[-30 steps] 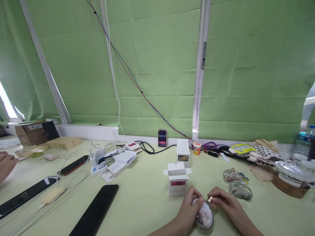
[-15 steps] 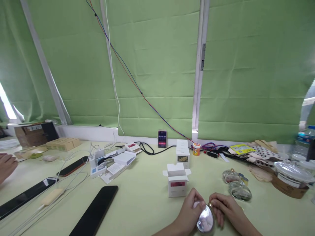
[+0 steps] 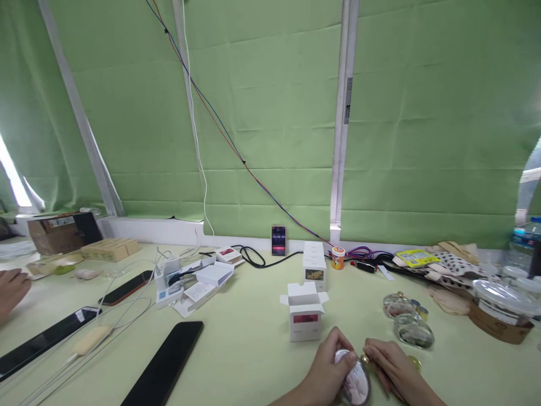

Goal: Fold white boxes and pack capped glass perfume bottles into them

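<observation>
Near the bottom edge, my left hand (image 3: 327,369) is closed round a round, glossy bottle (image 3: 355,384) with a pale face. My right hand (image 3: 391,366) pinches at the small gold neck (image 3: 364,358) on the bottle's upper right; whether it grips the neck or a small part there is hard to tell. A gold round piece (image 3: 415,363) shows just behind my right hand. An open white box (image 3: 305,320) stands beyond my left hand. Two more glass bottles lie to the right, one clear (image 3: 413,330) and one pinkish (image 3: 398,305), beside small caps (image 3: 419,308).
Closed white boxes (image 3: 314,262) stand behind the open one. A black phone (image 3: 167,361), cables and a power strip (image 3: 168,292) lie left. Plastic tubs (image 3: 505,301) and cloth are at the right. Another person's hand (image 3: 12,290) rests at the left edge.
The bottle has turned in my left hand, its face now pale instead of mirror-like. My right hand's fingers have drawn together, and the gold piece behind it shows more.
</observation>
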`<state>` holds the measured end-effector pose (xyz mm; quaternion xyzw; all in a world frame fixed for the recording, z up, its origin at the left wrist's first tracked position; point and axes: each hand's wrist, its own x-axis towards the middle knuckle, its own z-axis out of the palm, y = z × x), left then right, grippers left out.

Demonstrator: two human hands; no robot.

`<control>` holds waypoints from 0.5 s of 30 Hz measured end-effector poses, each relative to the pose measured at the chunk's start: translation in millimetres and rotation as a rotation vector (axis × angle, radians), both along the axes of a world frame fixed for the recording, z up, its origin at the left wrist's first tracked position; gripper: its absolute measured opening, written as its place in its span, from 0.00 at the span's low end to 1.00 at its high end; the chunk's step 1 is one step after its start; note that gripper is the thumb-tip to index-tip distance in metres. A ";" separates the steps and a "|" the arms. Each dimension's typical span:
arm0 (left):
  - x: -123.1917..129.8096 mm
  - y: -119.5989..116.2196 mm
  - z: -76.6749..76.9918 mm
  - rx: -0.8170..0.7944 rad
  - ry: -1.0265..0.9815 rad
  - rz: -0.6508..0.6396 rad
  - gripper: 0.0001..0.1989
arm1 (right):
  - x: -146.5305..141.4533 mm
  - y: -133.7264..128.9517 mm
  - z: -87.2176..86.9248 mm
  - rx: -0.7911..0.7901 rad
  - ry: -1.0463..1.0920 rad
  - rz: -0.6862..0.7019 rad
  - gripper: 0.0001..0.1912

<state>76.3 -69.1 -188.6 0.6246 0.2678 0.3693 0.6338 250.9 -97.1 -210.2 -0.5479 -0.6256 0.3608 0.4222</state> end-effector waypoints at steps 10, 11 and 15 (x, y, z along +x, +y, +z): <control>1.6 0.8 -2.1 -0.038 -0.076 -0.022 0.20 | 0.1 1.2 -1.5 0.016 -0.017 -0.012 0.33; 2.2 1.1 -2.3 -0.057 -0.095 -0.014 0.21 | 0.6 0.4 0.5 -0.005 0.008 -0.011 0.34; 3.8 2.3 -1.0 -0.129 -0.163 0.040 0.21 | 4.7 -2.8 15.3 0.060 0.126 -0.029 0.33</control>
